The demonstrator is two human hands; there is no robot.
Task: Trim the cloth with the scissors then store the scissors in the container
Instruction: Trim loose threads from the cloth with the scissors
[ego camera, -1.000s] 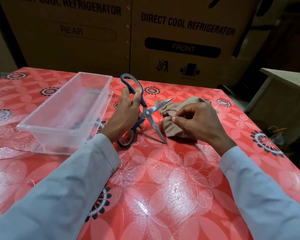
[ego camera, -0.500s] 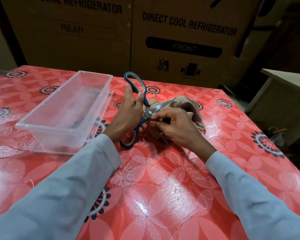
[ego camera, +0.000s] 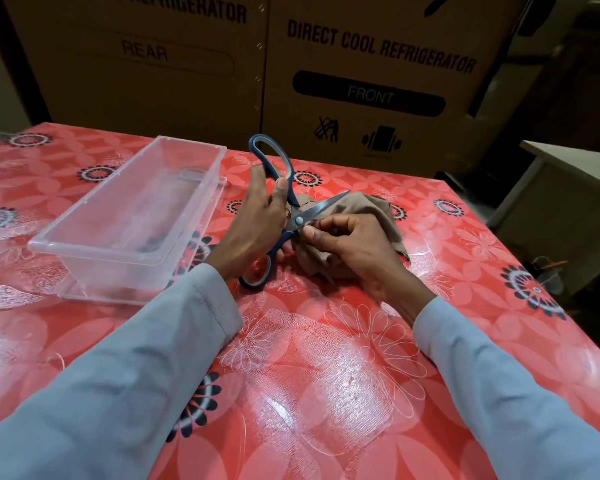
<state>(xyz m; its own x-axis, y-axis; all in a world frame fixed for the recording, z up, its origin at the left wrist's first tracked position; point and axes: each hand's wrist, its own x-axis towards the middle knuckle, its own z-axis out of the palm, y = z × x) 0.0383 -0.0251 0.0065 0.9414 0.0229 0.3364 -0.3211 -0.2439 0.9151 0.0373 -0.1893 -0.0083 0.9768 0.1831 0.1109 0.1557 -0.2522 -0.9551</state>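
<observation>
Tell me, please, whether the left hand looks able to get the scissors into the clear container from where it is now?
Probably yes. The left hand already holds the scissors, and the clear container sits just to its left, open-topped, with nothing between them. The right hand pinches only the cloth.

Both forearms are covered by long pale grey-blue cloth sleeves, the left sleeve (ego camera: 125, 372) and the right sleeve (ego camera: 513, 382), of smooth plain fabric with soft folds. Each ends in a plain hemmed cuff at the wrist. The left hand (ego camera: 253, 230) and the right hand (ego camera: 354, 247) are bare.
</observation>
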